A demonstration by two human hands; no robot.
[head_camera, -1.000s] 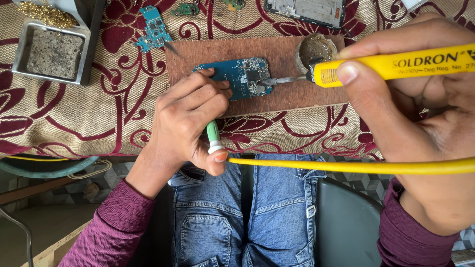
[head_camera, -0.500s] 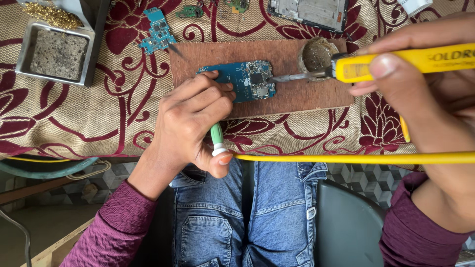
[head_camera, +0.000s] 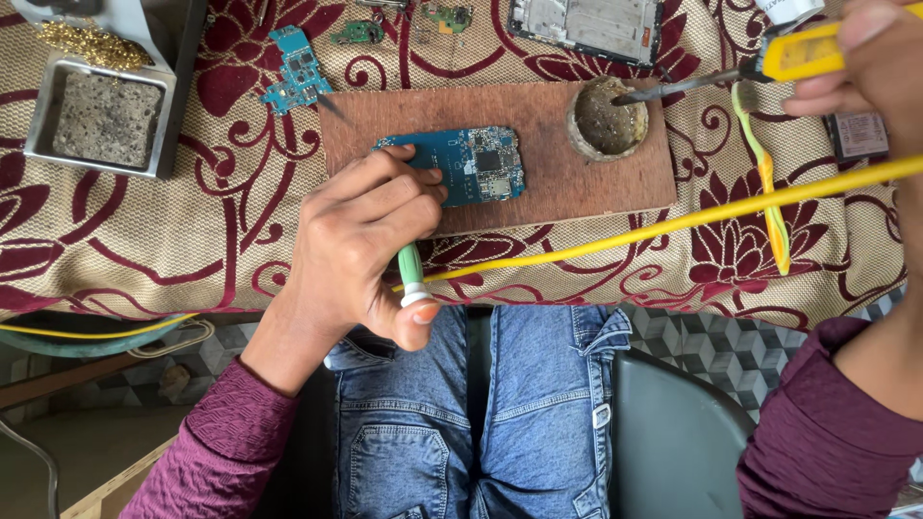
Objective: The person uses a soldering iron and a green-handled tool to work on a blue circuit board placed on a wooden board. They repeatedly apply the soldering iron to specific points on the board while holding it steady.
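A blue circuit board lies on a brown wooden board. My left hand rests its fingertips on the circuit board's left part and grips a green-and-white tool in the palm. My right hand, at the top right, holds a yellow soldering iron. The iron's dark tip reaches into a small round tin of brownish paste on the wooden board's right end. The iron's yellow cord runs across the table edge.
A patterned maroon-and-beige cloth covers the table. A metal tray with a sponge sits at the far left, a small blue board beside it, a phone frame at the top. My jeans and a dark chair seat lie below.
My right hand has drawn the soldering iron right and up, off the blue circuit board and over to the round tin. My left hand has stayed on the board.
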